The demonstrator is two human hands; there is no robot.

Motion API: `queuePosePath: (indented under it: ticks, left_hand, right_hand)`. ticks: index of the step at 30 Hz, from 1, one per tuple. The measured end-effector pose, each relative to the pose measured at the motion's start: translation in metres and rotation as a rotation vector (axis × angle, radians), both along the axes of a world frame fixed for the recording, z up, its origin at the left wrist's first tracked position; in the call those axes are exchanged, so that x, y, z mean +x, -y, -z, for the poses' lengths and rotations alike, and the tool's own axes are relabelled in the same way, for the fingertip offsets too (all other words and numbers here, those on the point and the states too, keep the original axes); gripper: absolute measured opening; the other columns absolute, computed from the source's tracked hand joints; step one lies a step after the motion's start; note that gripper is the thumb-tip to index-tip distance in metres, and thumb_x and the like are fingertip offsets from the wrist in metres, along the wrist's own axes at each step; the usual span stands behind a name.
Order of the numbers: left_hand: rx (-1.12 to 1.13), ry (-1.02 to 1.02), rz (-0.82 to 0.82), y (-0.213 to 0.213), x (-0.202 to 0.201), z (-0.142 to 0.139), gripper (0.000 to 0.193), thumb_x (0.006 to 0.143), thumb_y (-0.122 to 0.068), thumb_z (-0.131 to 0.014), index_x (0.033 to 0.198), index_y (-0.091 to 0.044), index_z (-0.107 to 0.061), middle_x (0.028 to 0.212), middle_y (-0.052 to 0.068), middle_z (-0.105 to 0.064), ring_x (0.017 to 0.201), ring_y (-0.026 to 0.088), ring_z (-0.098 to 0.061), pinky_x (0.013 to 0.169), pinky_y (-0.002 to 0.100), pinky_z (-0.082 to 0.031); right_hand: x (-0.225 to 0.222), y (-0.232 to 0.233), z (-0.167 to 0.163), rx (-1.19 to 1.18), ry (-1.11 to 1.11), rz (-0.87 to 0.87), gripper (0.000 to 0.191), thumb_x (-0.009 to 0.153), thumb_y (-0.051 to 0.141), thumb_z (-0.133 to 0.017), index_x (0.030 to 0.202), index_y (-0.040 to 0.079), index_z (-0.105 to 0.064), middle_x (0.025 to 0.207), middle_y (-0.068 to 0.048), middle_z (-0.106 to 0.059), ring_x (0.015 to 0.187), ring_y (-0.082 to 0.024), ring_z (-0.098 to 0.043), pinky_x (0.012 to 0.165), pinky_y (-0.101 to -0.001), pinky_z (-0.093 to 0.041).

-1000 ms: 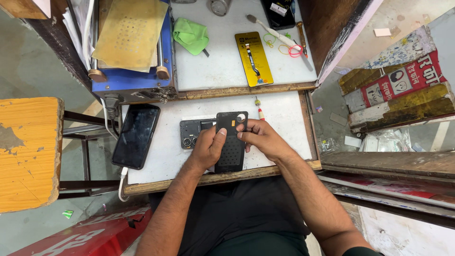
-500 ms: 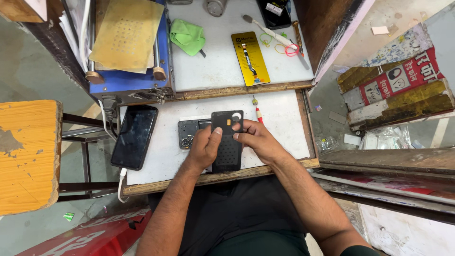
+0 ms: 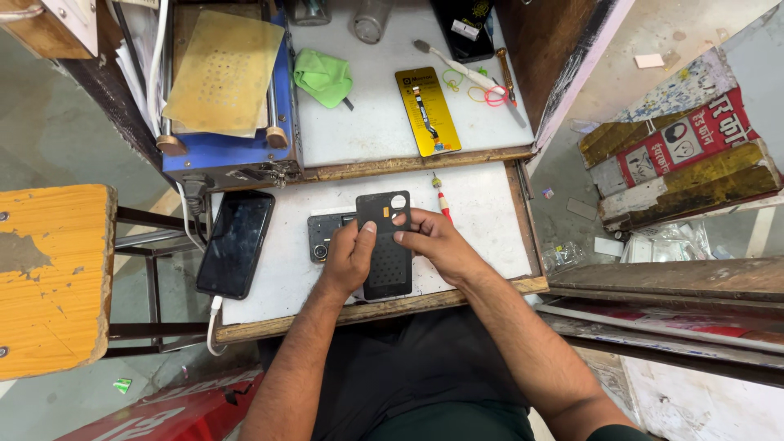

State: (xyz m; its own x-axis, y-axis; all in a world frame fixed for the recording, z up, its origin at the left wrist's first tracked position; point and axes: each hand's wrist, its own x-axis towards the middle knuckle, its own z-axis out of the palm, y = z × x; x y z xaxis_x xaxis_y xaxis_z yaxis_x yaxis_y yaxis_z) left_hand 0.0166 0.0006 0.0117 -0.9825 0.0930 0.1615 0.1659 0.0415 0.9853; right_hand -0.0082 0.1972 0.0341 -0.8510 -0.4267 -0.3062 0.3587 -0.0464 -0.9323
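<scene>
Two hands were on the same dark phone back cover (image 3: 386, 253), which stood roughly upright in the picture, long axis running away from the person toward the back of the white work board (image 3: 482, 237). Starting from the far left there was a worn yellow stool (image 3: 49, 278), then a black phone (image 3: 236, 242) lying face up with a white cable plugged in at its near end. Just right of that sat a dark phone body (image 3: 325, 237), camera end poking out from under the cover. The left hand (image 3: 349, 261) was curled on the cover's left edge, thumb pressed on its face, so closed in a pinch on it. The right hand (image 3: 431, 243) gripped the upper right edge near the round camera cutout, fingertips on top. Both hands looked about equally close, one per side. Further right lay a small red-handled screwdriver (image 3: 442, 204), touching neither hand
</scene>
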Motion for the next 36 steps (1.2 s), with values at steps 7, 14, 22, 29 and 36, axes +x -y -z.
queuePosePath:
  ticks: [7,14,22,29,36]
  left_hand:
    - [-0.073,-0.010,0.060,-0.003,0.001,-0.004,0.036,0.105,-0.030,-0.046,0.093,-0.002,-0.064,0.067,0.007,-0.068,0.061,0.015,-0.065,0.056,0.032,-0.052]
    - [0.349,0.106,-0.068,0.000,0.001,-0.006,0.038,0.108,-0.032,-0.041,0.103,0.000,-0.062,0.084,0.005,-0.070,0.072,0.014,-0.070,0.061,0.032,-0.058]
    - [0.447,-0.107,-0.150,0.003,0.001,-0.014,0.033,0.110,-0.025,-0.047,0.129,0.001,-0.057,0.111,0.004,-0.067,0.097,0.009,-0.060,0.087,0.027,-0.052]
    - [0.401,-0.051,-0.042,-0.004,0.000,-0.010,0.032,0.111,-0.026,-0.050,0.125,0.001,-0.059,0.107,0.004,-0.069,0.094,0.010,-0.063,0.084,0.028,-0.054]
    - [0.155,0.034,0.142,-0.002,-0.008,-0.021,0.033,0.109,-0.024,-0.049,0.128,-0.002,-0.063,0.108,0.004,-0.071,0.097,0.008,-0.063,0.086,0.025,-0.053]
  right_hand:
    - [0.004,-0.008,-0.013,0.120,-0.128,-0.083,0.022,0.099,0.011,-0.068,0.118,0.003,-0.066,0.089,0.000,-0.066,0.078,-0.008,-0.059,0.067,-0.0265,-0.051]
    - [0.015,-0.005,-0.025,0.372,-0.211,-0.415,0.020,0.093,0.019,-0.070,0.108,0.005,-0.071,0.083,0.001,-0.074,0.074,-0.008,-0.070,0.066,-0.0259,-0.059]
    - [0.031,-0.030,-0.041,0.570,-0.304,-0.364,0.029,0.105,0.022,-0.062,0.086,0.002,-0.069,0.069,-0.001,-0.069,0.065,-0.010,-0.068,0.061,-0.0270,-0.056]
    - [0.027,-0.022,-0.033,0.324,-0.332,-0.165,0.016,0.101,0.019,-0.063,0.107,0.005,-0.064,0.074,0.001,-0.065,0.065,-0.006,-0.062,0.060,-0.0245,-0.055]
    - [-0.015,-0.005,-0.018,-0.025,-0.341,-0.078,0.025,0.103,0.017,-0.063,0.122,0.002,-0.059,0.100,-0.001,-0.067,0.090,-0.006,-0.063,0.078,-0.0247,-0.054]
